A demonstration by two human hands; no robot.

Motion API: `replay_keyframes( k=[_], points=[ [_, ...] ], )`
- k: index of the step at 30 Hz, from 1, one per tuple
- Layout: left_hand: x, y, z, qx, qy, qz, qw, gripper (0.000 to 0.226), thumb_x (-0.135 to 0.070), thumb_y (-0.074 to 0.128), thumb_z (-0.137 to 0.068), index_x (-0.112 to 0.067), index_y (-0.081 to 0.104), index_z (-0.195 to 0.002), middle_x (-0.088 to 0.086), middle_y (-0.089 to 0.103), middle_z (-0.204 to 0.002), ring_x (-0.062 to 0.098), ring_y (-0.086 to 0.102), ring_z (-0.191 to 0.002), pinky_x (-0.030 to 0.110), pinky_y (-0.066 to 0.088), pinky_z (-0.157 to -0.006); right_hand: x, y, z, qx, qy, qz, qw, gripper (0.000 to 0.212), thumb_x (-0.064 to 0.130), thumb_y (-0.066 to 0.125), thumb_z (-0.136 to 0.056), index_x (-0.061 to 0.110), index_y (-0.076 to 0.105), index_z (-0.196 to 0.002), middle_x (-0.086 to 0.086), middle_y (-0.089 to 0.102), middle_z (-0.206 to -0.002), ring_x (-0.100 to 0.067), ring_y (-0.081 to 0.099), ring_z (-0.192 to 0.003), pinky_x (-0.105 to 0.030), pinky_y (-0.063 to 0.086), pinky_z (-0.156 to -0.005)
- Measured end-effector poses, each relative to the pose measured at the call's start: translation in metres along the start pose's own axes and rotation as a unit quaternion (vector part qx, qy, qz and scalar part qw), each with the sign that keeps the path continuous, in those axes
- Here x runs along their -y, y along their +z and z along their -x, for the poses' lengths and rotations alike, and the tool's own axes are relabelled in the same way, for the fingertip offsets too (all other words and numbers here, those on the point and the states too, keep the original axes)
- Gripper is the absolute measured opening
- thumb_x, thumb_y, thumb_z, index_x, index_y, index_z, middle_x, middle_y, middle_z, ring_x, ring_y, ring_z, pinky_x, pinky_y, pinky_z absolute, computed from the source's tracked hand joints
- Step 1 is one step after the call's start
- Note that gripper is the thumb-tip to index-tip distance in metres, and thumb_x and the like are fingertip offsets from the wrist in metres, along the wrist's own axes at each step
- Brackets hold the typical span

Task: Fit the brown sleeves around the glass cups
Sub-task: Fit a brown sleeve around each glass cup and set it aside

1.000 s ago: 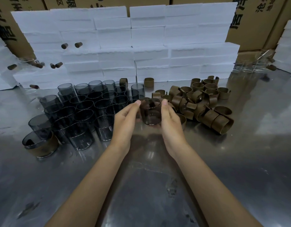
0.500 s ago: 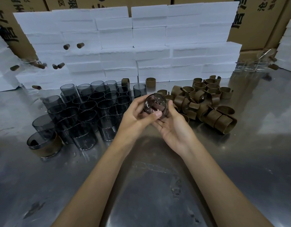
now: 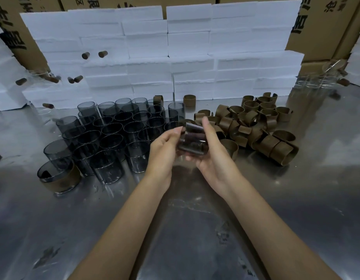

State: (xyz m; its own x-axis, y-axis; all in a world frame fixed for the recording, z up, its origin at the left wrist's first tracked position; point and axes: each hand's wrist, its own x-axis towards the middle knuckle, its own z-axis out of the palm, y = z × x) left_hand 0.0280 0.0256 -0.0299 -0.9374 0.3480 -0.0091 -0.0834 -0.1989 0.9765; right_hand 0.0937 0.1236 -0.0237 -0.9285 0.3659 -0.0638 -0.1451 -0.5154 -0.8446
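I hold one smoky glass cup [image 3: 193, 141] tilted in the air above the steel table, between both hands. My left hand [image 3: 165, 150] grips its left side with curled fingers. My right hand [image 3: 213, 152] cradles it from below and the right, fingers wrapped round its far rim. A brown sleeve seems to lie around the cup, but blur hides the detail. Several bare glass cups [image 3: 114, 138] stand in a cluster on the left. A heap of brown sleeves [image 3: 256, 126] lies on the right. One cup with a sleeve fitted [image 3: 57, 176] stands at the near left.
A wall of white foam blocks [image 3: 175, 57] runs along the back of the steel table [image 3: 195, 229], with cardboard cartons [image 3: 324, 27] behind it. A single sleeve [image 3: 189, 100] stands by the foam. Clear glassware [image 3: 316, 81] sits at the far right.
The cup was lifted from the table and turned from upright, through mouth-toward-me, to lying tilted on its side. Both hands shifted their grip around it and rose slightly.
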Motion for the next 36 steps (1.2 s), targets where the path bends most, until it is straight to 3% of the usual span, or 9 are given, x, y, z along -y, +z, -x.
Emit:
replay_keyframes(
  k=[4, 9, 15, 20, 25, 29, 31, 33, 36],
  points=[
    [0.0, 0.004, 0.001, -0.001, 0.065, -0.02, 0.998, 0.02, -0.017, 0.056, -0.105, -0.02, 0.07, -0.119, 0.002, 0.077, -0.109, 0.02, 0.072, -0.105, 0.033, 0.057, -0.087, 0.001, -0.003, -0.002, -0.033, -0.013, 0.022, 0.999, 0.079, 0.072, 0.067, -0.073, 0.011, 0.066, -0.124, -0.007, 0.074, -0.09, -0.013, 0.063, -0.061, -0.024, 0.049, -0.051],
    [0.003, 0.011, 0.007, 0.073, 0.076, -0.069, 0.992, 0.029, -0.041, 0.064, -0.099, -0.023, 0.071, -0.121, 0.0, 0.074, -0.119, 0.018, 0.07, -0.114, 0.047, 0.054, -0.103, -0.006, -0.004, -0.001, -0.111, -0.105, 0.219, 0.964, 0.081, 0.102, 0.055, -0.053, 0.037, 0.068, -0.099, 0.014, 0.073, -0.081, -0.005, 0.067, -0.069, -0.026, 0.048, -0.059],
    [0.002, 0.011, 0.006, 0.034, 0.035, 0.054, 0.997, 0.021, -0.032, 0.056, -0.105, -0.02, 0.064, -0.121, -0.001, 0.079, -0.096, 0.01, 0.076, -0.079, 0.022, 0.057, -0.062, -0.009, -0.004, -0.002, -0.081, -0.19, 0.267, 0.941, 0.057, 0.078, 0.068, -0.068, 0.032, 0.061, -0.101, 0.027, 0.069, -0.09, 0.007, 0.068, -0.087, -0.009, 0.05, -0.069],
    [0.001, 0.012, 0.007, 0.043, 0.034, 0.089, 0.995, 0.021, -0.033, 0.054, -0.106, -0.015, 0.062, -0.115, 0.0, 0.079, -0.092, 0.014, 0.076, -0.075, 0.024, 0.057, -0.06, -0.009, -0.008, -0.004, -0.077, -0.171, 0.255, 0.948, 0.061, 0.076, 0.074, -0.069, 0.027, 0.058, -0.102, 0.016, 0.069, -0.083, -0.002, 0.066, -0.072, -0.015, 0.049, -0.058],
    [-0.003, 0.007, 0.004, 0.038, 0.022, 0.097, 0.994, 0.032, -0.037, 0.049, -0.108, -0.012, 0.067, -0.118, 0.009, 0.077, -0.098, 0.022, 0.073, -0.086, 0.033, 0.058, -0.066, -0.012, -0.008, -0.005, -0.061, -0.181, 0.274, 0.942, 0.045, 0.055, 0.075, -0.083, 0.019, 0.055, -0.101, -0.023, 0.064, -0.093, -0.018, 0.059, -0.051, -0.024, 0.046, -0.041],
    [-0.007, 0.007, 0.008, 0.078, 0.009, 0.099, 0.992, 0.049, -0.043, 0.058, -0.102, -0.002, 0.063, -0.129, 0.025, 0.071, -0.115, 0.031, 0.071, -0.095, 0.036, 0.057, -0.067, -0.013, -0.009, -0.006, -0.084, -0.211, 0.31, 0.923, 0.034, 0.048, 0.068, -0.092, 0.018, 0.053, -0.094, -0.024, 0.066, -0.089, -0.03, 0.064, -0.056, -0.035, 0.053, -0.039],
    [-0.006, 0.008, 0.009, 0.083, 0.011, 0.09, 0.992, 0.048, -0.035, 0.066, -0.098, -0.002, 0.061, -0.132, 0.027, 0.067, -0.124, 0.037, 0.068, -0.103, 0.037, 0.054, -0.065, -0.012, -0.01, -0.004, -0.084, -0.221, 0.312, 0.92, 0.028, 0.041, 0.063, -0.099, 0.015, 0.054, -0.092, -0.017, 0.068, -0.081, -0.024, 0.066, -0.053, -0.044, 0.057, -0.043],
    [-0.005, 0.008, 0.008, 0.072, 0.01, 0.083, 0.994, 0.043, -0.025, 0.071, -0.095, -0.006, 0.063, -0.132, 0.023, 0.066, -0.129, 0.039, 0.068, -0.111, 0.04, 0.057, -0.073, -0.01, -0.012, -0.003, -0.081, -0.251, 0.35, 0.899, 0.026, 0.035, 0.055, -0.105, 0.012, 0.056, -0.092, 0.001, 0.067, -0.071, -0.018, 0.065, -0.051, -0.047, 0.058, -0.047],
    [-0.004, 0.009, 0.008, 0.067, -0.004, 0.096, 0.993, 0.035, -0.023, 0.074, -0.093, -0.012, 0.069, -0.125, 0.015, 0.072, -0.122, 0.03, 0.07, -0.104, 0.032, 0.059, -0.071, 0.004, -0.025, -0.008, -0.107, -0.335, 0.5, 0.792, 0.029, 0.03, 0.047, -0.109, 0.012, 0.058, -0.088, 0.005, 0.065, -0.08, -0.019, 0.061, -0.072, -0.041, 0.048, -0.062]
  ],
)
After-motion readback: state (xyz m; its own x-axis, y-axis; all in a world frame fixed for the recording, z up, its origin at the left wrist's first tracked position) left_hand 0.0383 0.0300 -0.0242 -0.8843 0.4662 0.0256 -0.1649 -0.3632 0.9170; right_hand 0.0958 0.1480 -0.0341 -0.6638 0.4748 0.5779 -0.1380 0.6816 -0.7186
